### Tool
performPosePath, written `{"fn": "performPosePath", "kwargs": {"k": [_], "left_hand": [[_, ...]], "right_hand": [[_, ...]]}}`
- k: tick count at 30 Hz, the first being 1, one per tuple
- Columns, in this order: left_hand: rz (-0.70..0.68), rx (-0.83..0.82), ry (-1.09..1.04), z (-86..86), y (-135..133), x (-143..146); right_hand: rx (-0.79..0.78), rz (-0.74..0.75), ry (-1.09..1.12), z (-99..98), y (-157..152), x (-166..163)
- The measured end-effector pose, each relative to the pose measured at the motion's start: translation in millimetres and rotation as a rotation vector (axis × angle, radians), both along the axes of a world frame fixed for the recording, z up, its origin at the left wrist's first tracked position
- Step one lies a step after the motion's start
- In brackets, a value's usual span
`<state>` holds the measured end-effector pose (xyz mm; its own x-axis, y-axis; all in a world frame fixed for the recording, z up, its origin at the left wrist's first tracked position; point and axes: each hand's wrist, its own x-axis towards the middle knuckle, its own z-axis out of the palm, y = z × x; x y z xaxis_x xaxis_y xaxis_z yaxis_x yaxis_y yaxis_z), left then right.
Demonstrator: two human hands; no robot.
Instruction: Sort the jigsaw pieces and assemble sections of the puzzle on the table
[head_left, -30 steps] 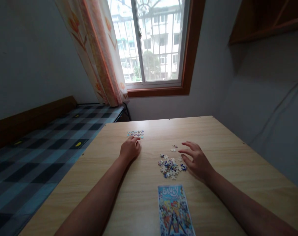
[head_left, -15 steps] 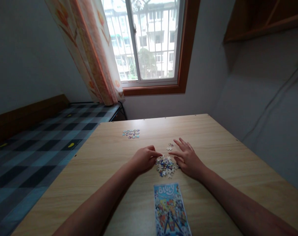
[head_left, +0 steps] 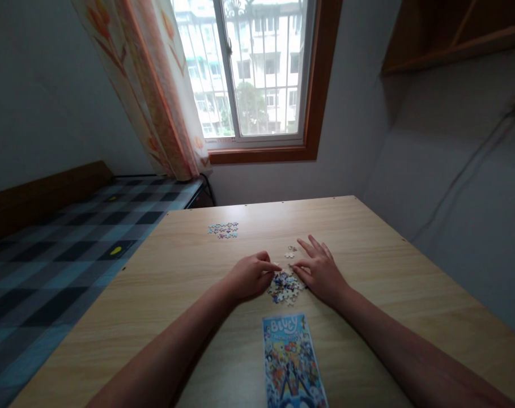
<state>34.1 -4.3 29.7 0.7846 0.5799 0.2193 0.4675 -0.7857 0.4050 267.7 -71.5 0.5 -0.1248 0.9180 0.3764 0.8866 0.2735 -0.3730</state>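
A loose pile of jigsaw puzzle pieces (head_left: 286,288), some picture side up and some pale side up, lies on the wooden table between my hands. My left hand (head_left: 252,276) is at the pile's left edge; its index finger reaches out over the pieces while the other fingers curl, and nothing shows in its grasp. At the upper right of the pile, my right hand (head_left: 319,272) pinches a small puzzle piece (head_left: 290,266) between thumb and index finger, its other fingers spread. Just beyond lie a pale piece (head_left: 289,255) and a few small ones (head_left: 292,248).
Rows of puzzle pieces (head_left: 223,229) are laid out at the table's far left. A blue "Bluey" picture sheet (head_left: 293,362) lies nearest me on the table (head_left: 189,323). A bed with a checked cover (head_left: 70,272) adjoins on the left; a window (head_left: 265,73) is ahead.
My right thumb and index finger have closed together on a piece at the pile's upper edge. The left hand stays nearly in place. The whole view has shifted slightly.
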Motion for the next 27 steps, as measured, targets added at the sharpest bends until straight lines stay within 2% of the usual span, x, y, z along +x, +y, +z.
{"fn": "performPosePath", "kwargs": {"k": [11, 16, 19, 27], "left_hand": [[-0.017, -0.031, -0.006, 0.8, 1, 0], [0.001, -0.019, -0.037, -1.3, 1, 0], [-0.033, 0.012, -0.005, -1.6, -2, 2], [-0.028, -0.024, 0.024, -0.4, 1, 3]], "right_hand": [[0.060, -0.165, 0.043, -4.8, 2, 9], [0.052, 0.019, 0.015, -2.9, -2, 6], [0.009, 0.101, -0.021, -1.6, -4, 1], [-0.033, 0.066, 0.016, -1.9, -3, 3]]}}
